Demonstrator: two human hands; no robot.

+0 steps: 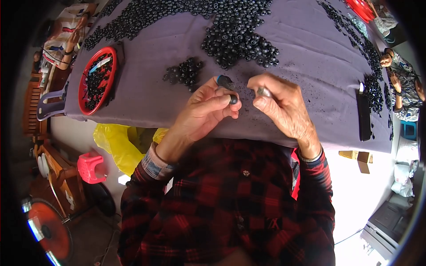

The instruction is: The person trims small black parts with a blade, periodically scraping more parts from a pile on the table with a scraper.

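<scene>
My left hand pinches a small round black bead-like piece between thumb and fingers. A dark cover with a blue edge wraps its index fingertip. To its right, apart from it, my right hand is closed around a small pale, silvery object, mostly hidden and slightly blurred. Just beyond my hands lies a small cluster of similar black pieces, many with a hole showing. A much larger pile spreads behind it over the purple-grey cloth. Dark crumbs dot the cloth around my hands.
A red basin with dark bits stands at the table's left. On the right are a long black box and more black pieces. Yellow plastic hangs below the left edge. Other people's hands show at both sides.
</scene>
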